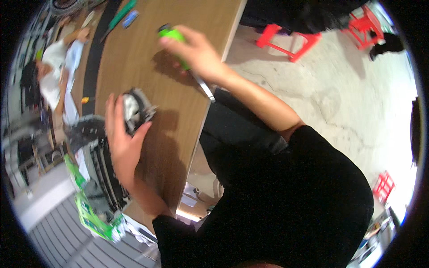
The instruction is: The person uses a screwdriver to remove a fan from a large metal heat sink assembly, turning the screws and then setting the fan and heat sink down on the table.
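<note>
The worktop (pixel 178 107) is bounded by its near edge alongside the body, and a stretch of wood is seen between the two hands. One black-and-silver part (pixel 132 107), blurred, is held above or on the worktop between thumb and fingers, in the curved grip of the left hand (pixel 123 140); whether it is lifted cannot be told. One green-handled tool (pixel 171 34) is enclosed by the right hand (pixel 199 53), its metal end held close to the near edge. Farther along, one green item (pixel 121 17) and one small blue object (pixel 130 19) are laid beside a dark strip (pixel 99 67). Three red stools (pixel 292 42) are counted on the floor (pixel 321 94); past the strip, one person (pixel 52 73) is seen.
</note>
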